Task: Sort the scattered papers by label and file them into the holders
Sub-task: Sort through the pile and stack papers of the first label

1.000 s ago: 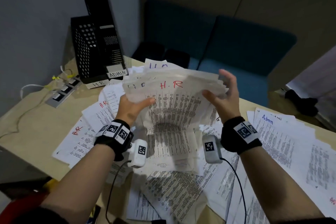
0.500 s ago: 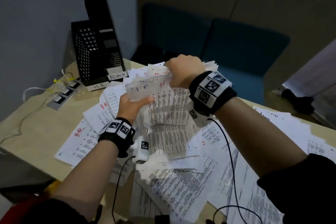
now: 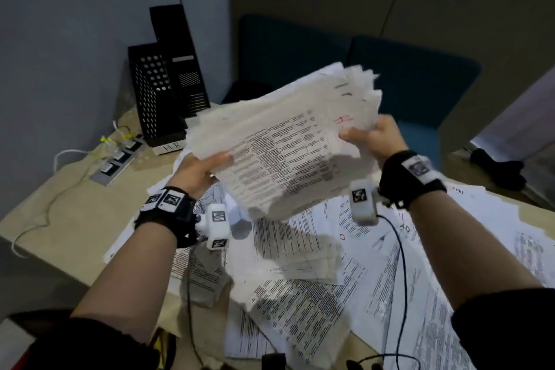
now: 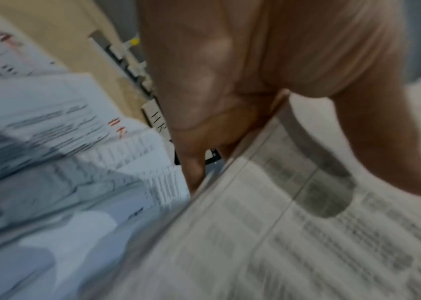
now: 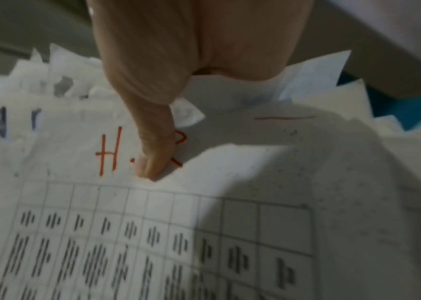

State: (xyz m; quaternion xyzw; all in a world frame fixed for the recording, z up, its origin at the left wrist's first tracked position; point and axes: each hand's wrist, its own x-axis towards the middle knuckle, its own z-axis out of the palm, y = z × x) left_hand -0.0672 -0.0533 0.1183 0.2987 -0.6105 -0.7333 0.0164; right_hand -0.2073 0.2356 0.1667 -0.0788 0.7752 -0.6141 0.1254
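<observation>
A thick stack of printed papers (image 3: 285, 141) hangs in the air above the desk, its top sheet marked "H.R" in red. My left hand (image 3: 201, 168) grips the stack's lower left edge, thumb on top. My right hand (image 3: 372, 137) grips its far right end, and the thumb (image 5: 152, 162) presses on the red label. The stack (image 5: 204, 223) fills the right wrist view. In the blurred left wrist view the thumb lies on the stack (image 4: 307, 233). Two black holders (image 3: 162, 90) stand at the desk's back left; the nearer one bears an "HR" tag (image 3: 170, 147).
Loose printed sheets (image 3: 315, 279) cover most of the wooden desk (image 3: 60, 219). A power strip (image 3: 115, 161) with white cables lies at the left. Blue seats (image 3: 405, 84) stand behind the desk. A black wire (image 3: 401, 249) runs from my right wrist.
My right hand left the stack's top middle and now grips its right end. The stack has been lifted and turned so that the labelled end points right. The camera has moved closer.
</observation>
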